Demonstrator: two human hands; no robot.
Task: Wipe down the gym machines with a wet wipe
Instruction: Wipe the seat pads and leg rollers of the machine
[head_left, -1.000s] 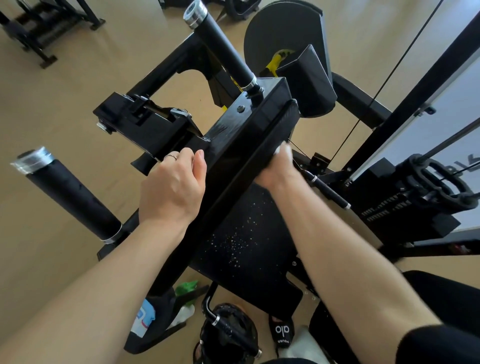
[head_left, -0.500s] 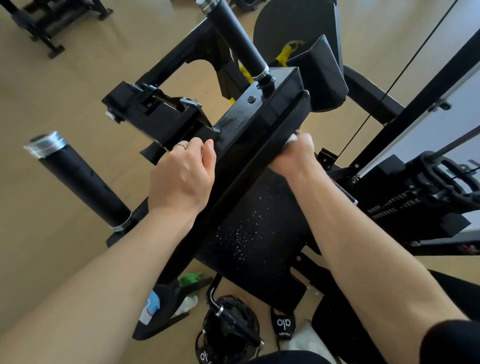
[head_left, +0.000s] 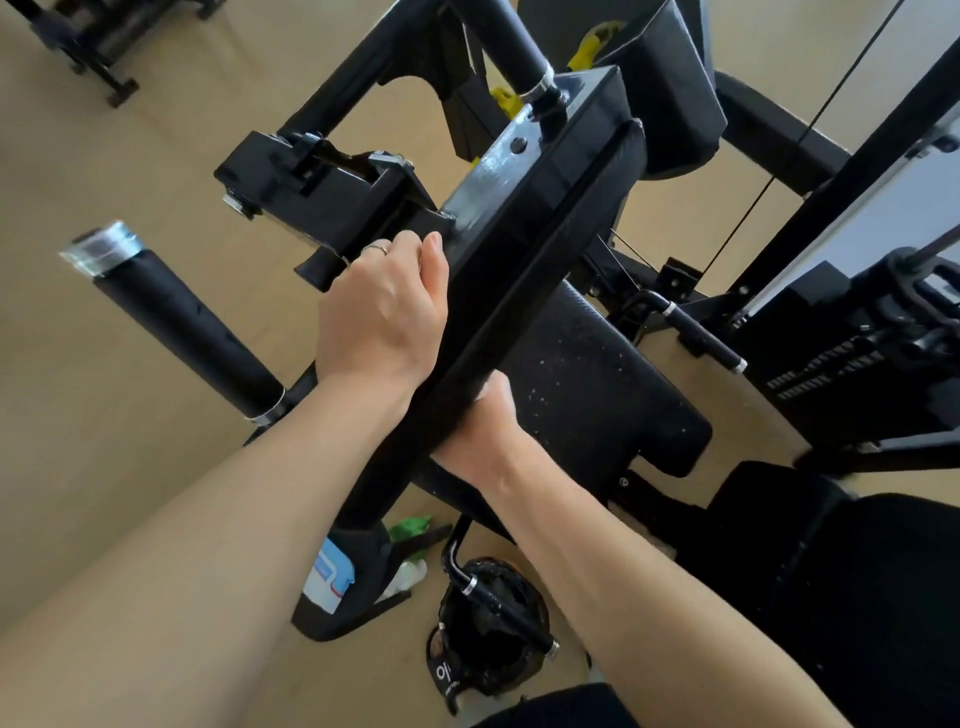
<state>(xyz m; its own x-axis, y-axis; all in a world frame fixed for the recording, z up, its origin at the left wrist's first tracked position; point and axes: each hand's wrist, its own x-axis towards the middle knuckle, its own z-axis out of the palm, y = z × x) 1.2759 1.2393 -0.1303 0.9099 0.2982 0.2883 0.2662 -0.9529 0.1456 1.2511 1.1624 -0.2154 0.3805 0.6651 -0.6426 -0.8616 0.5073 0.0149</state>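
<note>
**Right hand slides back down the pad edge**

So since a second ago the right hand (head_left: 480, 421) has run from the far end of the black pad (head_left: 550, 249) all the way back toward the person, and it's now tucked under the near stretch of that edge. The view has shifted a little too.

Biggest thing first: the gym machine (head_left: 332, 192), a black frame with foam rollers sticking out, one roller (head_left: 182, 322) off to the left over the tan floor. The seat pad (head_left: 587, 374) below is speckled with pale flecks, so I'd guess that part hasn't had its turn yet. The metal plate (head_left: 483, 176) by the bolt looks streaky and shiny, maybe damp from a pass.

The left hand (head_left: 382, 312) stays put, fingers curled over the top of the pad's backing, bracing it. There's a ring (head_left: 376, 248) on one finger.

The right hand's fingers are hidden behind the pad, so I can't tell how they're set. The wet wipe isn't visible right now either; presumably it's under that hand, against the edge.

Progress-wise: this pad edge looks mid-wipe, while the seat, rollers and handles look left to do.
</note>
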